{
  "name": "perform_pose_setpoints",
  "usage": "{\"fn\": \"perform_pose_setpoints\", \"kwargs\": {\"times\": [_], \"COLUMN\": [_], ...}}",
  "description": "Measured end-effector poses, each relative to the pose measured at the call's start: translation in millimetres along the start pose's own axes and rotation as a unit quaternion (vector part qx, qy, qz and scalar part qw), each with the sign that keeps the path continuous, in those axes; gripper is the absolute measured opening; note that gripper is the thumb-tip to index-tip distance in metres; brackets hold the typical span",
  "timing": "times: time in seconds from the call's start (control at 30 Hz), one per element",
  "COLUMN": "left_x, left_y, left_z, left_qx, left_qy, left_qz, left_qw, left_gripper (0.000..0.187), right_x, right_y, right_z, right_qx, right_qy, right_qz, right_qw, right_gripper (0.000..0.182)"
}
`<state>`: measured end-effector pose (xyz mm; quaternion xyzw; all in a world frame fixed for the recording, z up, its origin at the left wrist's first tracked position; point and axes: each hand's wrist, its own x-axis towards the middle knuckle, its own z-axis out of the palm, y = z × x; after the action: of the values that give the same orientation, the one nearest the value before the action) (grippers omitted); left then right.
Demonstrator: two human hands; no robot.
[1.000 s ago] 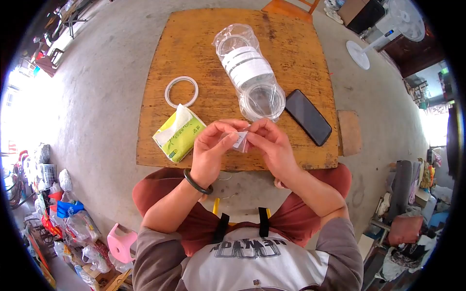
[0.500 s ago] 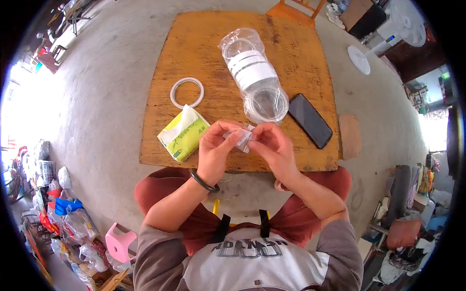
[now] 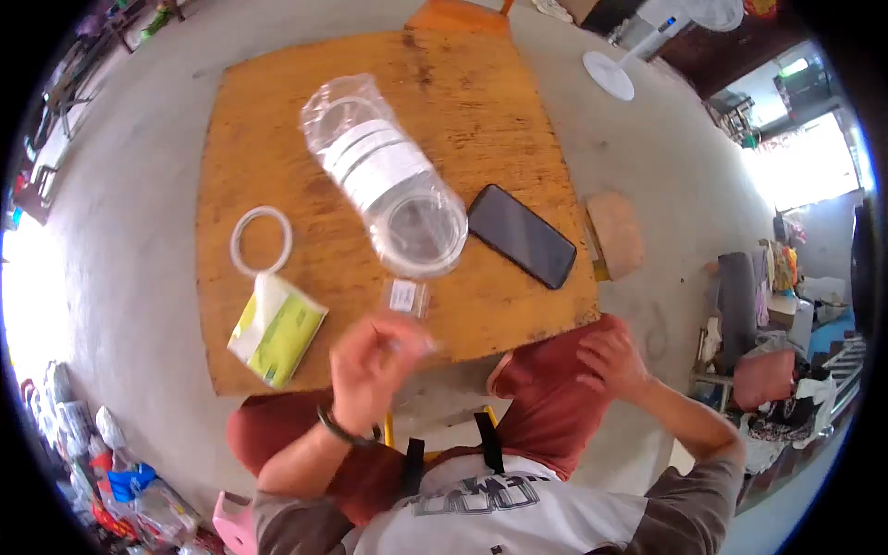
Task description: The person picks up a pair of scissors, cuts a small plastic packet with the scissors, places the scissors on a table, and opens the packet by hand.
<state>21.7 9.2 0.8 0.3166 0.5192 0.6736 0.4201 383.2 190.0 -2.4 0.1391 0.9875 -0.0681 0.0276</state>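
Left hand (image 3: pixel 375 365): blurred, grip unreadable | small clear plastic packet (image 3: pixel 406 297): lies just beyond it | right hand (image 3: pixel 610 361): loose, empty, on knee | pinch the packet's edge, lift slowly.

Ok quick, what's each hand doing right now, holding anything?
Left hand: blurred, fingers curled by the small packet; grip cannot be told.
Right hand: open, resting on the knee, holding nothing.

Small clear plastic sachet with a white label (image 3: pixel 405 297), lying flat on the wooden table, near its front edge, just in front of the clear plastic jar's mouth
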Motion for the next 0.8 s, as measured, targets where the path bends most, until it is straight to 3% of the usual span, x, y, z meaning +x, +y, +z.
{"fn": "perform_pose_setpoints", "kwargs": {"times": [0.1, 0.17, 0.27, 0.47, 0.6, 0.7, 0.8], "left_x": [3, 6, 18, 14, 21, 50, 67], "left_y": [-11, -15, -23, -17, -15, 18, 78], "left_z": [19, 17, 13, 31, 52, 117, 194], "left_qx": [0.027, 0.063, 0.056, 0.068, 0.219, 0.208, 0.162], "left_qy": [-0.154, -0.228, -0.201, -0.197, -0.194, -0.166, -0.127], "left_qz": [0.014, -0.053, -0.079, 0.006, 0.094, 0.117, 0.100], "left_qw": [0.988, 0.970, 0.975, 0.978, 0.952, 0.957, 0.974], "left_gripper": [0.013, 0.017, 0.017, 0.018, 0.020, 0.019, 0.018], "right_x": [-20, -23, -8, -10, -21, -17, -43], "right_y": [32, 47, 68, 71, 62, 49, 34], "right_z": [29, 34, 27, 22, 33, 12, -9], "right_qx": [-0.015, -0.015, 0.025, 0.143, 0.275, 0.301, 0.322], "right_qy": [-0.136, -0.203, -0.224, -0.204, -0.133, -0.152, -0.093], "right_qz": [-0.063, -0.069, -0.093, -0.132, -0.163, -0.156, -0.100], "right_qw": [0.989, 0.977, 0.970, 0.959, 0.938, 0.928, 0.937], "right_gripper": [0.038, 0.044, 0.044, 0.044, 0.044, 0.044, 0.040]}}
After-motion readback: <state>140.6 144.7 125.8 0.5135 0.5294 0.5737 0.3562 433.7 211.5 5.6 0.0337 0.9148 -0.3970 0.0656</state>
